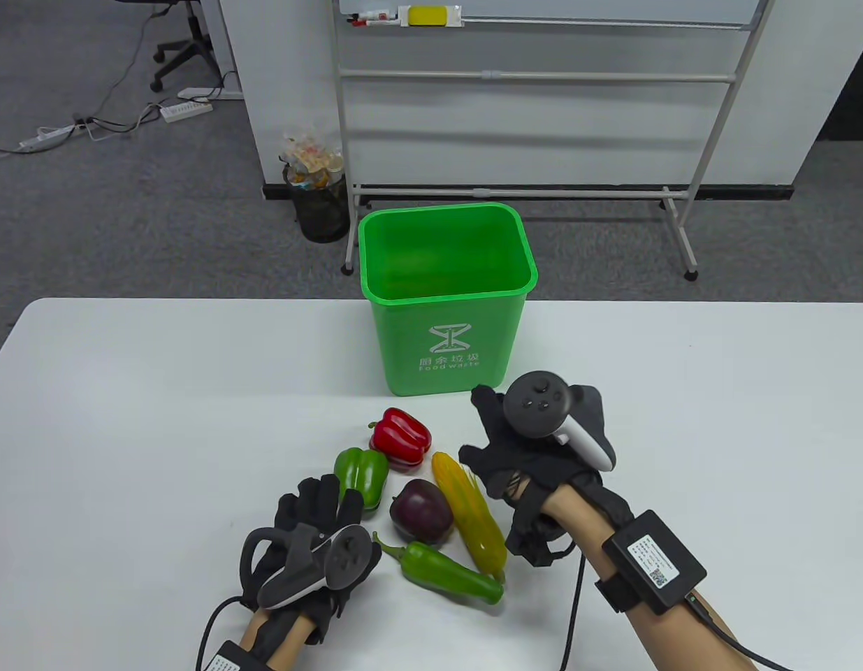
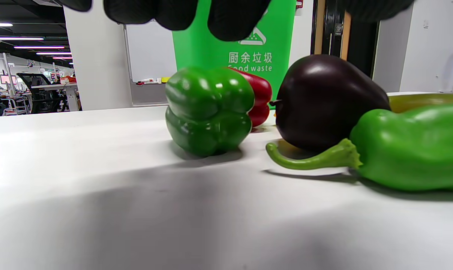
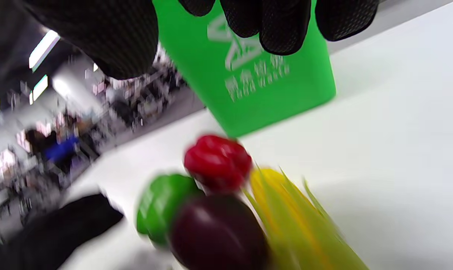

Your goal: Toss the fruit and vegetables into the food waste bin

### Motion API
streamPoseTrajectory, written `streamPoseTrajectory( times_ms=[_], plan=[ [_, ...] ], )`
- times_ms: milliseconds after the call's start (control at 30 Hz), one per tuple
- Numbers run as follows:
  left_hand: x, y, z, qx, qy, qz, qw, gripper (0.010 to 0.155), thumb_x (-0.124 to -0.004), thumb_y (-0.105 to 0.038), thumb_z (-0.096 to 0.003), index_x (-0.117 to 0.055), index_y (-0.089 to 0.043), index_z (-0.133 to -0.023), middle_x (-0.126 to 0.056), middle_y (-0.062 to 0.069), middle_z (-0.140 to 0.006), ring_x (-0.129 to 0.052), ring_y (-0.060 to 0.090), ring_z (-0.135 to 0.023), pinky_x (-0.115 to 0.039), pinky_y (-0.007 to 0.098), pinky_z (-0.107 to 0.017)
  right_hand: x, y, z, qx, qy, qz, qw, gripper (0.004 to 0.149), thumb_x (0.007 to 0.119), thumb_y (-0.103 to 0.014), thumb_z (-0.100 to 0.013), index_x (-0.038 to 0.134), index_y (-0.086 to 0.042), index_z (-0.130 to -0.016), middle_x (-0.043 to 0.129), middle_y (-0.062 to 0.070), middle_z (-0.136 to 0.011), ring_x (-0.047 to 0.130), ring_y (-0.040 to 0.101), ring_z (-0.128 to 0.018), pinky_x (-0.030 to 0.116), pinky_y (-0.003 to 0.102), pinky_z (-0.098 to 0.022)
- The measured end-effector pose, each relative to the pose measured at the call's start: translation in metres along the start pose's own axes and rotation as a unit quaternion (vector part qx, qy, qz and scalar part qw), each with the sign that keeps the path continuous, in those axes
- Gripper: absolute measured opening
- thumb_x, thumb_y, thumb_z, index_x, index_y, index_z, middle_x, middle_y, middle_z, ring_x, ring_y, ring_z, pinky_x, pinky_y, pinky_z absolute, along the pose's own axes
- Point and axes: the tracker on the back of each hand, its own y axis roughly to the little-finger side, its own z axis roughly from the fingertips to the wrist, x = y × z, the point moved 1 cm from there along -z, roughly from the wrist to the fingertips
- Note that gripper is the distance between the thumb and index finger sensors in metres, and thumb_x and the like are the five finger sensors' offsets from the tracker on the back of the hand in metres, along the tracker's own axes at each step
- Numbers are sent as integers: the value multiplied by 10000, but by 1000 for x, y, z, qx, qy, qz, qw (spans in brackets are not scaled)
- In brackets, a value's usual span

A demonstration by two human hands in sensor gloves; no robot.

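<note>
Green food waste bin (image 1: 448, 293), open top, white logo and lettering on front, upright at far middle of white table (image 1: 124, 419). In front, clustered: glossy red bell pepper (image 1: 400, 437), green bell pepper (image 1: 361, 475), dark purple eggplant (image 1: 421, 511), yellow corn cob (image 1: 469, 511), long green chili (image 1: 445, 570). Left hand (image 1: 312, 538) flat, fingers extended, tips at green bell pepper, gripping nothing. Right hand (image 1: 529, 440) spread above corn, holding nothing. Right wrist view blurred.

white table (image 1: 124, 419), whiteboard stand (image 1: 543, 77), mesh wastebasket (image 1: 321, 206)
</note>
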Motion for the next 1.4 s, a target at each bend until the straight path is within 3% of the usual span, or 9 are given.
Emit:
streamPoseTrajectory(
  times_ms=[200,367,600,733,867,1067,1333,1400],
  plan=[
    [0,-2,0,-1,0,1,1000,807,-606,-624,-399,-536,-140,-1041,-404,269,-1119,-483,572,-1000,-473,715,-683,73,8,-22,48,-92,186,977,993,870,-424,-399,205,-118,-1071,322,194,-1091,597,438,-948,555,614,-679],
    [-1,-1,0,-1,-3,2,1000,805,-606,-623,-399,-539,-140,-1040,-405,268,-1119,-483,572,-1000,-473,715,-684,101,19,-38,103,-143,206,962,1055,887,-462,-387,162,-98,-1061,290,204,-1087,601,426,-937,565,605,-671],
    [-1,0,1,1,-3,3,1000,804,-608,-623,-398,-545,-140,-1038,-406,268,-1119,-484,571,-1000,-474,714,-684,110,30,-58,183,-173,194,948,1071,886,-477,-387,154,-54,-1045,364,215,-1058,687,401,-873,628,575,-636],
    [-2,0,1,1,-3,3,1000,803,-609,-622,-399,-546,-140,-1038,-405,268,-1119,-485,571,-1000,-474,714,-684,104,41,-63,213,-159,166,950,1043,882,-459,-388,185,-43,-1042,475,217,-1010,772,394,-812,683,563,-602],
    [-2,1,1,1,-3,3,1000,802,-611,-621,-399,-548,-139,-1037,-407,268,-1118,-487,572,-999,-475,714,-683,96,56,-58,217,-160,122,955,998,881,-393,-394,212,-38,-1044,481,234,-1012,770,429,-830,691,573,-599],
    [-1,3,1,4,-5,4,1000,801,-612,-620,-400,-547,-139,-1038,-407,270,-1118,-484,572,-1000,-474,714,-684,86,88,-29,178,-159,3,971,971,889,-337,-388,241,-52,-1053,477,232,-1023,730,461,-857,663,597,-614],
    [-3,4,1,5,-2,2,1000,803,-611,-620,-400,-544,-137,-1039,-407,268,-1118,-486,573,-998,-475,714,-682,74,119,48,71,-121,-141,980,949,893,-263,-378,261,-70,-1060,456,213,-1049,693,474,-907,630,622,-631],
    [-5,4,0,5,1,1,1000,802,-610,-620,-401,-544,-139,-1038,-406,268,-1118,-485,572,-999,-475,714,-683,76,117,68,10,-123,-172,977,939,884,-254,-386,255,-72,-1060,448,208,-1055,682,473,-921,618,630,-639]
  ],
)
